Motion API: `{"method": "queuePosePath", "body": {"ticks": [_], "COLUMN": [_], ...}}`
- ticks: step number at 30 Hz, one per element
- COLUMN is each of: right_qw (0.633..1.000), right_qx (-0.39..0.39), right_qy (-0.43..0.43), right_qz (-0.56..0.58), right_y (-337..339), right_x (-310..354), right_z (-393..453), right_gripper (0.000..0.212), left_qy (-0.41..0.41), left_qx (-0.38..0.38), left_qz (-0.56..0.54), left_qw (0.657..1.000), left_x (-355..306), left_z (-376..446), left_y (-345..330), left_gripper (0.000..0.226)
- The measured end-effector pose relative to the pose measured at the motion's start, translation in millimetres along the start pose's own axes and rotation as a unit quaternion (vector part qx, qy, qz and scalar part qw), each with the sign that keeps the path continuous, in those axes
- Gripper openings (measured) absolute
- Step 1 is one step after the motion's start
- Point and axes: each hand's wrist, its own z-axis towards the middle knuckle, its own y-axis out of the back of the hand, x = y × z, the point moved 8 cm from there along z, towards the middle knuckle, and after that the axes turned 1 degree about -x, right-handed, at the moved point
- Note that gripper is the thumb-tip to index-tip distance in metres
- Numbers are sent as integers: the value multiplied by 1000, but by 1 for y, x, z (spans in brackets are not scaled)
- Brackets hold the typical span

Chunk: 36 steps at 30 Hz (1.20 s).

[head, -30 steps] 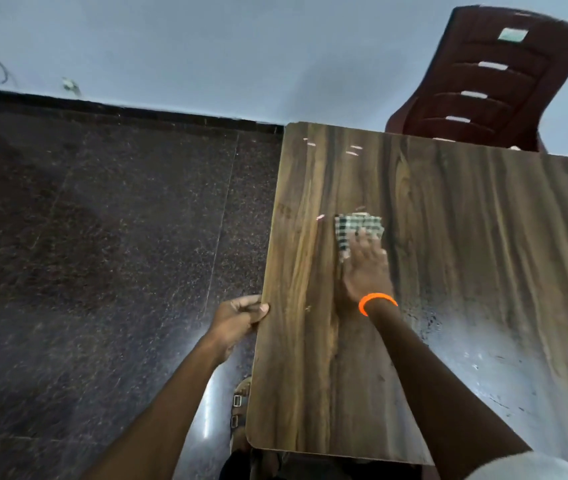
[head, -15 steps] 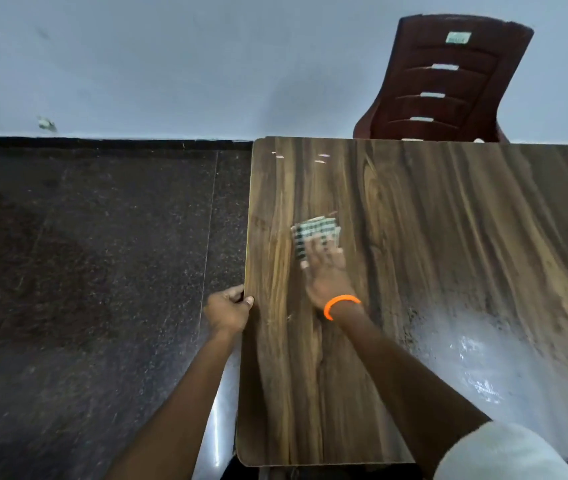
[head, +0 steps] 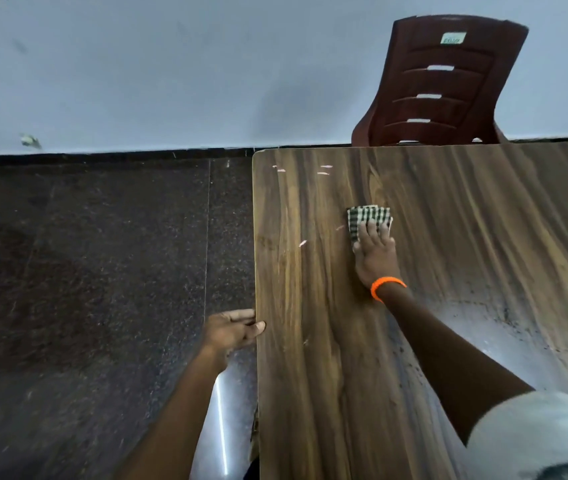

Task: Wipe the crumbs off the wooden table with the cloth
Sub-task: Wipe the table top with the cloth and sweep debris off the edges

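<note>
A folded green-and-white checked cloth [head: 368, 216] lies flat on the wooden table [head: 466, 209]. My right hand [head: 375, 252], with an orange band at the wrist, presses down on the cloth's near half with fingers spread. My left hand [head: 233, 329] is cupped against the table's left edge, thumb tip on the top. Pale crumbs lie left of the cloth: one [head: 302, 242] near the left edge, and a few [head: 322, 169] by the far left corner.
A dark red plastic chair [head: 445, 81] stands behind the table's far edge against a pale wall. Dark speckled stone floor [head: 85, 271] fills the left. Dark specks and glare mark the table's near right part [head: 504, 327].
My right hand and the cloth slid left toward the table edge, then back right toward the middle. My left hand stays at the left edge.
</note>
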Motion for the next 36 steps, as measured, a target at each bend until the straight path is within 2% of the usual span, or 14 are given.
{"method": "queuePosePath", "body": {"ticks": [2, 7, 12, 15, 19, 24, 26, 29, 32, 36], "right_qw": [1000, 984, 947, 932, 940, 975, 979, 978, 967, 960], "right_qx": [7, 69, 107, 114, 113, 103, 103, 95, 60, 83], "right_qy": [15, 167, 303, 344, 320, 197, 177, 182, 249, 268], "right_qz": [-8, 4, 6, -22, -38, -2, 1, 22, -4, -21], "right_y": [-12, -55, -62, -62, -66, -61, -61, -65, -69, -81], "right_x": [41, 131, 139, 134, 152, 156, 152, 148, 150, 161], "right_z": [13, -26, -96, -108, -76, -6, -2, -32, -88, -105], "right_gripper": [56, 56, 55, 55, 54, 55, 56, 56, 58, 60], "left_qy": [12, 43, 65, 72, 89, 86, 91, 103, 118, 140], "left_qx": [8, 26, 41, 37, 52, 89, 96, 107, 118, 124], "left_qz": [-4, 31, 53, 52, 57, 101, 111, 114, 116, 126], "left_qw": [1000, 998, 996, 995, 993, 987, 985, 982, 979, 974], "left_x": [-2, -10, -15, -15, -10, -9, -8, -6, -5, -11], "left_z": [2, 6, 10, 14, 24, 30, 31, 30, 30, 34], "left_y": [1, -2, -2, 0, 1, 0, 0, 3, 2, -3], "left_gripper": [33, 28, 24, 29, 30, 27, 26, 24, 26, 29]}}
